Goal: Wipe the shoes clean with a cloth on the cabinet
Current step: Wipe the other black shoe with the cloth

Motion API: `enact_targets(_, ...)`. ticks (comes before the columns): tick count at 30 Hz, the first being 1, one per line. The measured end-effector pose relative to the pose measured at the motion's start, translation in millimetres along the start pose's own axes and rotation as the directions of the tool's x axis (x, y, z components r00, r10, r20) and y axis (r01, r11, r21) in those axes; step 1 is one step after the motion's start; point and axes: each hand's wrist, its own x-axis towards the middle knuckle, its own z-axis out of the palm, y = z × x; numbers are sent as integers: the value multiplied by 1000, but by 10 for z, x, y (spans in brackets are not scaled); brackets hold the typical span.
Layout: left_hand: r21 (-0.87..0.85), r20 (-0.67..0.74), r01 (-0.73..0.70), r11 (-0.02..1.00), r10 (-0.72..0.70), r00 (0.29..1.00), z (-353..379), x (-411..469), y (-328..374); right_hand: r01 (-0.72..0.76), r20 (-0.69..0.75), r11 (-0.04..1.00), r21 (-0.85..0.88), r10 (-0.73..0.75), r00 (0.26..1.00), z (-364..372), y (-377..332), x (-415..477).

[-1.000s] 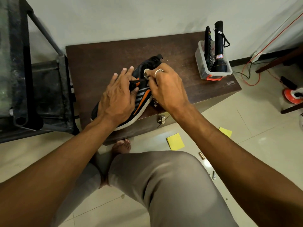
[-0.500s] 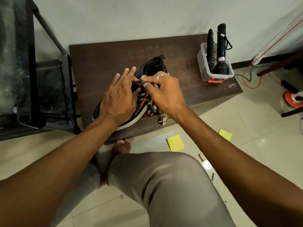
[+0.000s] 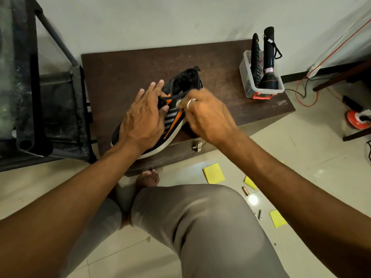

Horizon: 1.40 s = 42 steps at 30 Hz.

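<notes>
Shoe (image 3: pixel 171 120) on the cabinet (image 3: pixel 124 77), its upper pinched by the left hand (image 3: pixel 142 121); the right hand (image 3: pixel 204 117), curled on a pale cloth (image 3: pixel 178 102), likely needed short, firm strokes.

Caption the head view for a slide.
Left hand holds a black-and-orange shoe on the cabinet while the right hand presses a small cloth to its side.

One shoe (image 3: pixel 180 83), one cloth (image 3: pixel 178 102). Two hands: left hand (image 3: pixel 142 121), right hand (image 3: pixel 206 117). 2 o'clock: one tub (image 3: pixel 247 77), one torch (image 3: pixel 269 63). 5 o'clock: three yellow notes (image 3: pixel 213 173).
</notes>
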Motion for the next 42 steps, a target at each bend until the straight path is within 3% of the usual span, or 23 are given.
enact_targets(2,-20,5,19,1000,-18,1000,7,-2,-16,-34,-33,998,-60,32,999,16,33,54)
enact_targets(6,-45,41,12,999,-10,999,21,1,-60,262,102,964,38,-265,959,163,-273,-106)
enact_targets(7,-51,52,21,998,-19,998,28,-1,-77,283,113,959,24,-283,952,136,-249,-110)
enact_targets(11,-57,76,48,997,-44,996,53,5,-119,39,-3,996,-82,-40,999,17,54,55)
enact_targets(12,-60,72,53,997,-49,996,48,0,-117,45,8,996,-79,-45,999,43,15,36)
enact_targets(15,-78,60,35,996,-30,998,39,-6,-101,284,133,958,-25,-279,951,160,-206,-102)
enact_targets(16,-82,61,31,996,-26,998,31,0,-95,301,136,953,-38,-293,946,121,-157,-96)
enact_targets(20,-84,71,43,996,-37,997,30,8,-89,21,6,996,-88,-20,1000,8,152,34)
enact_targets(24,-63,77,51,997,-46,996,48,10,-92,337,140,941,-23,-330,933,160,-168,-138)
enact_targets(25,-65,82,60,996,-55,995,41,8,-89,299,131,954,-30,-293,947,113,-96,-107)
enact_targets(28,-85,76,63,994,-57,995,4,2,-52,24,-81,999,-33,-27,996,47,202,6)
enact_targets(29,-85,68,60,995,-54,996,-11,-1,-32,38,-77,999,-26,-40,996,99,147,-18)
enact_targets(32,-71,60,59,996,-55,997,-45,1,15,324,72,946,14,-324,943,239,-212,-193)
enact_targets(33,-63,60,55,997,-51,997,-42,3,12,319,78,948,6,-319,945,191,-168,-185)
enact_targets(36,-53,68,52,997,-48,996,-59,1,8,10,-97,1000,-21,-12,995,75,173,-34)
enact_targets(37,-49,66,49,998,-45,997,-58,-1,3,-21,-114,1000,6,21,993,102,151,-42)
enact_targets(40,-32,66,41,999,-39,997,-50,3,0,286,5,957,48,-286,958,289,-258,-211)
enact_targets(42,-35,66,49,998,-46,997,-52,9,4,293,22,956,27,-294,956,208,-146,-189)
